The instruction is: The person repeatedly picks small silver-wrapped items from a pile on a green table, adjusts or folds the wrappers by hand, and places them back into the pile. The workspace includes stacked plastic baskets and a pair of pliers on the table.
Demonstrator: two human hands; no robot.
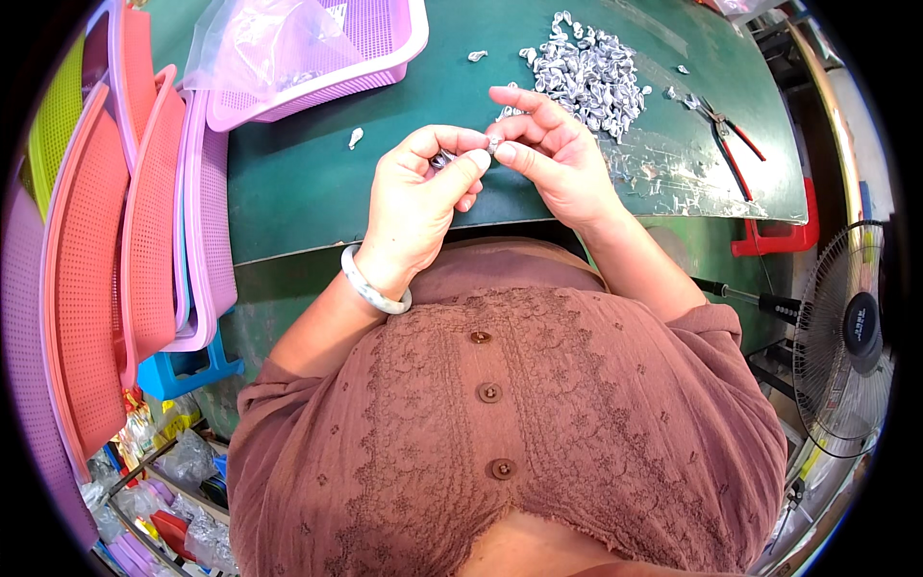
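Observation:
Above the near edge of the table, my left hand (415, 188) and my right hand (567, 168) meet fingertip to fingertip. Thumbs and forefingers of both pinch one small silver-grey metal piece (494, 144), mostly covered by the fingers. More grey pieces (441, 159) show tucked in the curled fingers of my left hand. The other fingers of my right hand are raised and spread. Just beyond the right hand lies a heap of similar small teardrop-shaped grey pieces (591, 82). Single ones (356, 137) lie apart from it on the table.
Red-handled pliers (728, 144) rest on the green table (317, 216) at right. A purple basket (409, 60) holding a clear plastic bag (274, 43) stands far left. Stacked orange and purple baskets (87, 260) crowd the left side. A fan (836, 337) and red stool (806, 226) are at right.

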